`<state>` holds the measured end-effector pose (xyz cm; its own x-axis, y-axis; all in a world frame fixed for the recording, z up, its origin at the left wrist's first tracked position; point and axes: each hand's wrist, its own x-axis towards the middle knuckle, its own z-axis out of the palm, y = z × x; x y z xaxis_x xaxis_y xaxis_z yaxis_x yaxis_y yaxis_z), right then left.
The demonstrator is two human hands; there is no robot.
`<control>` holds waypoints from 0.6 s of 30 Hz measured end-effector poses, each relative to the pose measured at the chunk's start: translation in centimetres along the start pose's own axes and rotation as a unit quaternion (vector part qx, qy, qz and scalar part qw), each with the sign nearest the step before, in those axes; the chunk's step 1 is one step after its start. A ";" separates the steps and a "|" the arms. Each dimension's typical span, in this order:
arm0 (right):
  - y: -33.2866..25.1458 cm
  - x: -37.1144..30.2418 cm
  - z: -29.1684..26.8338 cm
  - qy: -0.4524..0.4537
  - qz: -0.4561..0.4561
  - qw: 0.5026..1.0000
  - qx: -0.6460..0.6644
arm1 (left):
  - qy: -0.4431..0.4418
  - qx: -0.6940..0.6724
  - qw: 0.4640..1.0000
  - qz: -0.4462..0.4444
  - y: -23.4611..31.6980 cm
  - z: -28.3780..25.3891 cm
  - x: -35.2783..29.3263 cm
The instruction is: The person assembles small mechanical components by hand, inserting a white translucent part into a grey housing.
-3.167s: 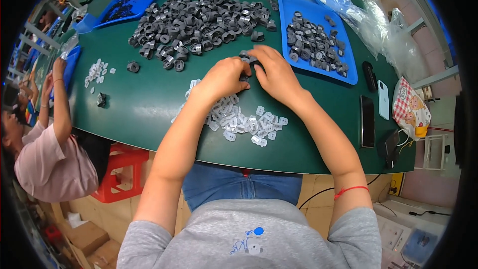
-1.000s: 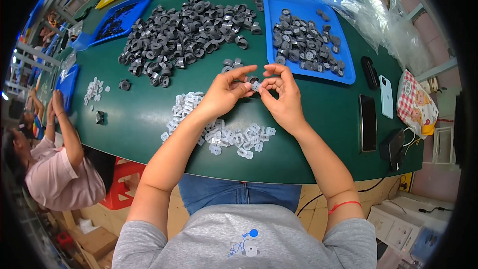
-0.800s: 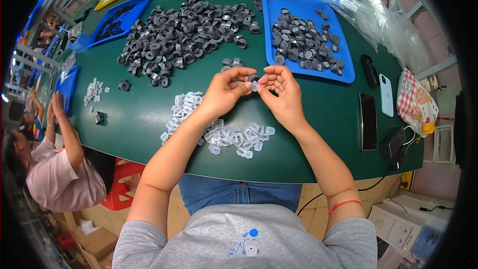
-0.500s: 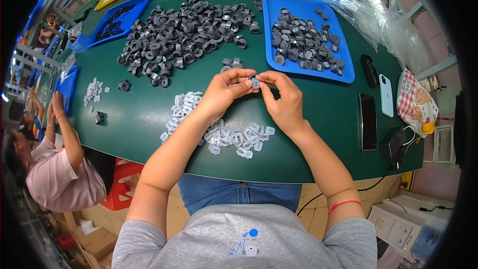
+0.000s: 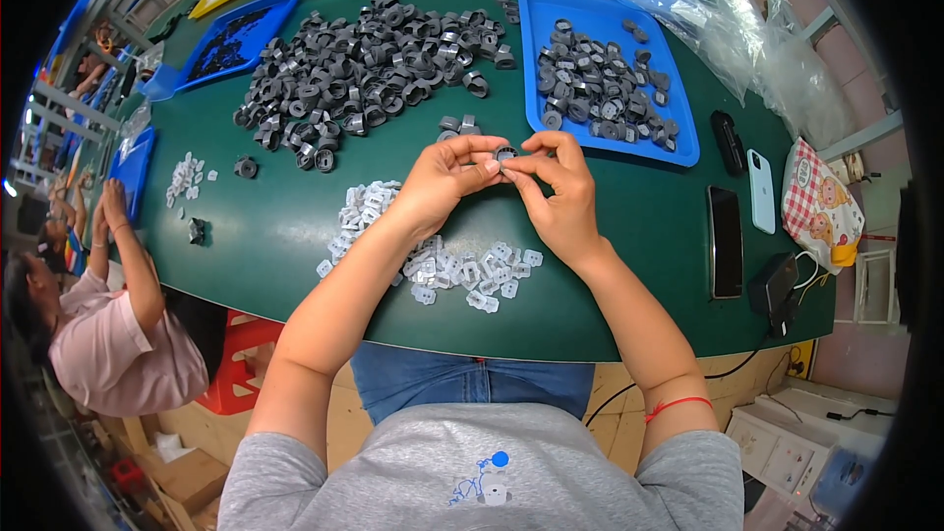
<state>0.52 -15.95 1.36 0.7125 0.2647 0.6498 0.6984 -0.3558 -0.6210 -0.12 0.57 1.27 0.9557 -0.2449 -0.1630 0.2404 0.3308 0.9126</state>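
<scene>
Over the middle of the green table, my left hand (image 5: 450,182) pinches a small dark grey ring-shaped plastic part (image 5: 504,152) between thumb and fingertips. The fingertips of my right hand (image 5: 556,187) are closed at the lower right side of that same part. Its round opening faces up, and fingers cover much of it. Beneath my left forearm and between my arms lies a spread of small whitish plastic pieces (image 5: 472,270). A few loose grey parts (image 5: 457,125) sit just beyond my hands.
A large heap of dark grey ring parts (image 5: 364,69) fills the far middle. A blue tray (image 5: 531,64) with grey parts stands at the right. Two phones (image 5: 725,241), a fabric pouch (image 5: 821,197) and plastic bags (image 5: 678,5) lie rightward. At left a co-worker (image 5: 128,334) sits.
The grey part has turned so its round opening shows instead of the pale face. My right fingers have shifted, with the index finger lower against it. My left hand has stayed in place.
</scene>
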 end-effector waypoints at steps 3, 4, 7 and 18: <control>0.0 -0.1 0.2 0.017 0.033 0.999 0.015 | 0.000 0.021 1.000 0.002 0.0 0.0 -0.1; 0.0 -0.1 0.6 0.035 0.101 0.991 0.076 | 0.003 0.035 0.999 0.002 -0.1 0.0 -0.1; 0.4 -0.5 1.0 0.032 0.222 0.955 0.194 | -0.004 0.057 0.998 0.011 -0.3 -0.1 0.0; 0.0 -0.5 0.7 -0.008 0.178 0.975 0.130 | -0.003 0.076 0.997 0.008 -0.2 0.3 -0.1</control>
<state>0.22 -15.45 0.68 0.9123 0.1800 0.3679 0.3990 -0.1878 -0.8975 -0.28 0.21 1.24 0.9584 -0.2454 -0.1457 0.1956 0.1928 0.9616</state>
